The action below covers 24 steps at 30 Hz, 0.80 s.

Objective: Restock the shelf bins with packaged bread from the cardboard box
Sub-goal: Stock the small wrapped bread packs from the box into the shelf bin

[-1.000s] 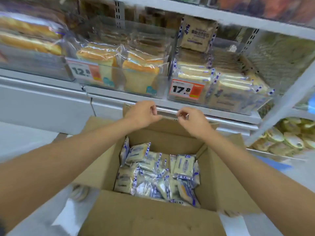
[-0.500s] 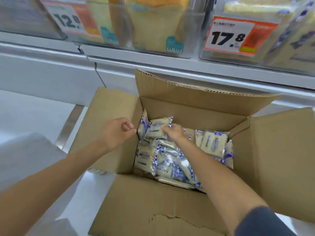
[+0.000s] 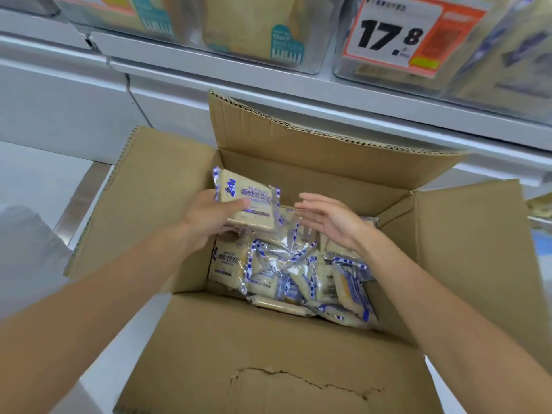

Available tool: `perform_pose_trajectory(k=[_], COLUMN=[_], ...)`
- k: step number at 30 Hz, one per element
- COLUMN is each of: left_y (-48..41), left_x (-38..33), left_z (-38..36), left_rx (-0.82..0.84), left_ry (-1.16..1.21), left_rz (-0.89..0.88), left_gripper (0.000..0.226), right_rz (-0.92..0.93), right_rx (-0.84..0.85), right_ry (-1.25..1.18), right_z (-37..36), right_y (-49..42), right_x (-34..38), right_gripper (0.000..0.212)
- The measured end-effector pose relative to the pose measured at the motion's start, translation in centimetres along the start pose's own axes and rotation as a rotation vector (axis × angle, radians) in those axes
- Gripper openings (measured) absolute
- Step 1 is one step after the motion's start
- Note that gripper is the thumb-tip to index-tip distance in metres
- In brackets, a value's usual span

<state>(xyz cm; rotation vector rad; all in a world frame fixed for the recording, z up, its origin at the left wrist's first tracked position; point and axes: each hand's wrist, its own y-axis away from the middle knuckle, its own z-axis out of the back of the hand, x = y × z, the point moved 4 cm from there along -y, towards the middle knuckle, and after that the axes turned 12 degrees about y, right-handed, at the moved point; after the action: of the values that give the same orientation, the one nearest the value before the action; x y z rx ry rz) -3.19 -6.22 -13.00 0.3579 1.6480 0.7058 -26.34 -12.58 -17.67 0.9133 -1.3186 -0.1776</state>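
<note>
Brown corrugated cardboard box stands open below the grey metal shelf edge in the head view, its four flaps folded outward and the far flap standing upright against the shelf. Inside lies a loose heap of pale bread packets in clear film with blue-and-white striped seams.

The left hand holds one such flat square packet above the heap, thumb across its top face and fingers curled beneath. The right hand is spread, fingers straight, palm turned toward the packet and just beside it. I see no contact.

The hold looks the weak point. The film is probably slick, and only one side of the packet is gripped, so it could slide out and drop back onto the heap unless the right hand closes in. Squeezing harder would likely dent soft bread.

On the way up, the raised far flap could snag the packet.

Overhead, the clear plastic bin with the orange 17.8 price tag seems to hold matching packets. The neighbouring clear bin of teal-printed toast bags does not, so a misplaced packet is possible.
</note>
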Motion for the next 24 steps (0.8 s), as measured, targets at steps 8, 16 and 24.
perform_pose_trajectory(k=[8,16,24], left_y=[0.8,0.6,4.0], left_x=[-2.4,-2.4,-4.5], left_z=[5.3,4.0,-2.8], left_rx=[-0.105,-0.167,0.063], left_ry=[-0.126,-0.242,-0.310], left_rz=[-0.138,-0.263,-0.357], left_gripper=[0.035,0.029,0.041], right_rz=[-0.258,-0.028,0.143], right_rx=[-0.313,-0.343,-0.108], right_ry=[0.241,0.295,-0.031], right_z=[-3.9,-0.7,0.8], right_y=[-6.2,-2.3,7.0], right_x=[-6.7,-3.1,5.0], right_gripper=[0.087,0.025,0.038])
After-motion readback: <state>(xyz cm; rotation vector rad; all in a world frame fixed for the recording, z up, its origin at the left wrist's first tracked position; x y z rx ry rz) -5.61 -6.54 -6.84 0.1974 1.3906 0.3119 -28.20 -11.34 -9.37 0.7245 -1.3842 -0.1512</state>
